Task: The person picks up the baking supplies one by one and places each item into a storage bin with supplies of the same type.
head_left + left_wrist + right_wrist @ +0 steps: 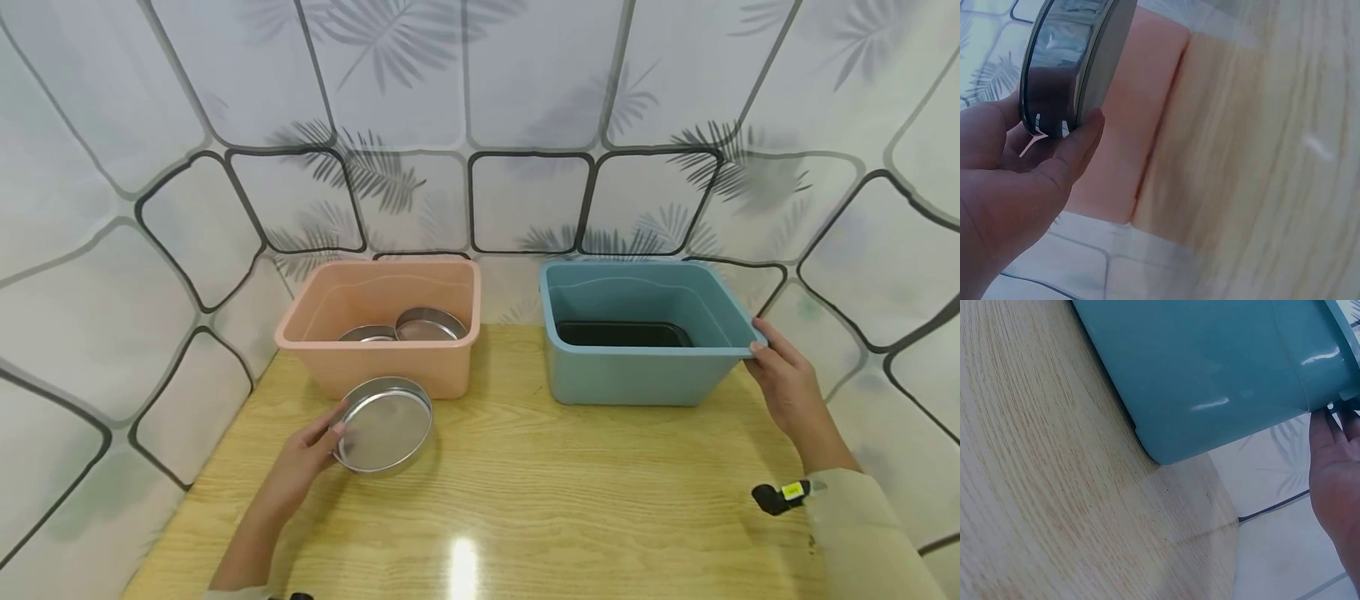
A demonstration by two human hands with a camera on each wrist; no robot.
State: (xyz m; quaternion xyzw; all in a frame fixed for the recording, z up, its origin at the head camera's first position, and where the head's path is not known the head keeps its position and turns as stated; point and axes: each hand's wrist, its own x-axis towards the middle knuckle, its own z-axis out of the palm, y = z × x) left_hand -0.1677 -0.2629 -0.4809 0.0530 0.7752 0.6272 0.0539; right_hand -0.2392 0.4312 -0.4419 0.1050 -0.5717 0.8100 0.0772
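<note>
My left hand grips a round shallow metal tin by its left rim, tilted and held just above the wooden table, in front of the pink tub. In the left wrist view the thumb presses the tin's wall with the pink tub behind it. Two more round metal tins lie inside the pink tub. My right hand holds the right rim of the blue tub, which contains a dark rectangular pan. In the right wrist view the fingers reach under the blue tub's rim.
Both tubs stand side by side at the back of the table against a curtain with a leaf pattern, which also closes in the left and right sides. A small black and yellow device sits on my right wrist.
</note>
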